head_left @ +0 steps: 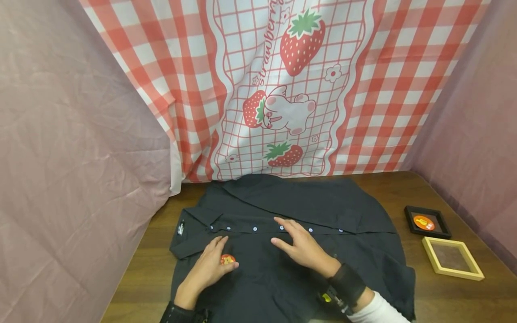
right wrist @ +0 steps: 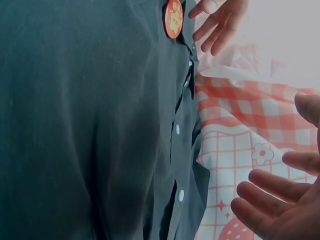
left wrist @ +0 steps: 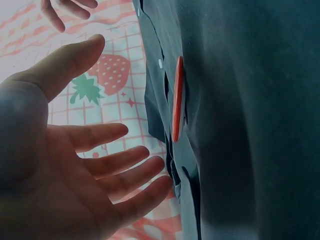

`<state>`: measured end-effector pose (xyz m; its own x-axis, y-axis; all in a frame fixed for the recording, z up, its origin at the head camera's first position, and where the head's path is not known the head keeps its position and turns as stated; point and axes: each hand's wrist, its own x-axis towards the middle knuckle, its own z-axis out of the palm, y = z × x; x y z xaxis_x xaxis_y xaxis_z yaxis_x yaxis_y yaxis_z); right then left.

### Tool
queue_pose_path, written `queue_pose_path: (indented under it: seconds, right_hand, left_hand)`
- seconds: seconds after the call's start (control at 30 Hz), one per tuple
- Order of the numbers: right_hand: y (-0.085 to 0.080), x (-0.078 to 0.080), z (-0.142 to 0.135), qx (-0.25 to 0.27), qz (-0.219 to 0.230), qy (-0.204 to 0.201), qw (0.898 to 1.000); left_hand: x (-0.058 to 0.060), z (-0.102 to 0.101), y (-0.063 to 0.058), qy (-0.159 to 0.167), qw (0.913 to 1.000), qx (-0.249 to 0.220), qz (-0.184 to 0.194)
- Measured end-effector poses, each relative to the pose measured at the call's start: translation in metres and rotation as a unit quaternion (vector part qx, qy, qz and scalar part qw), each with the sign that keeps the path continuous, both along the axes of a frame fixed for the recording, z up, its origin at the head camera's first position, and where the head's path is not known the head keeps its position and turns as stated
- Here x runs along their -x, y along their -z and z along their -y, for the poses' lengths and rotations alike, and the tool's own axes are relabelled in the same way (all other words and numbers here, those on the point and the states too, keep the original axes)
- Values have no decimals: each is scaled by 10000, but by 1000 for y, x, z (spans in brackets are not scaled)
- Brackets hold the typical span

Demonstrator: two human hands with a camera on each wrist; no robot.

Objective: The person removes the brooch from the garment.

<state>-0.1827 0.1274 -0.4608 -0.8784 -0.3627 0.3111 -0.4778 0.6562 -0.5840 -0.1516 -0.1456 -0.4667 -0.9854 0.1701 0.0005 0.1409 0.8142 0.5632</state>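
Observation:
A dark button-up shirt (head_left: 258, 273) lies spread on the wooden table, its collar toward the left and a row of pale buttons running across it. On its chest sits a round red badge (head_left: 228, 259) with a yellow figure; the right wrist view shows the same badge (right wrist: 173, 20) flat against the cloth. Beside the badge, my left hand (head_left: 207, 269) hovers with fingers spread, holding nothing. My right hand (head_left: 304, 246) is over the button row, fingers extended and nothing in them. In the left wrist view the badge (left wrist: 177, 100) appears edge-on, apart from the fingers.
At the table's right side lies a black square frame (head_left: 430, 233) with a round orange badge (head_left: 424, 222) inside. A light wooden frame (head_left: 460, 272) lies just in front of it. Behind the shirt hangs a red-and-white checked strawberry cloth (head_left: 375, 112); pink drapes (head_left: 81, 179) flank the table.

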Motion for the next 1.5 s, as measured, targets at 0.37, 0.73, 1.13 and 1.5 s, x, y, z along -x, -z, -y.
queue_pose_path:
  seconds: [0.37, 0.73, 1.13, 1.5]
  right_hand:
    - [0, -2, 10, -84, 237, -96, 9996]
    - [4, -3, 23, -111, 52, -289, 9995]
    - [8, -4, 33, -138, -30, -524, 9985]
    - [13, -4, 43, -387, 21, -716, 9967]
  left_hand:
    - [-4, 5, 2, 62, 9998, 3, 186]
    - [-7, 10, 3, 48, 10000, -3, 47]
    - [-5, 9, 3, 22, 9992, 109, 390]
    - [-7, 13, 2, 79, 9986, 101, 508]
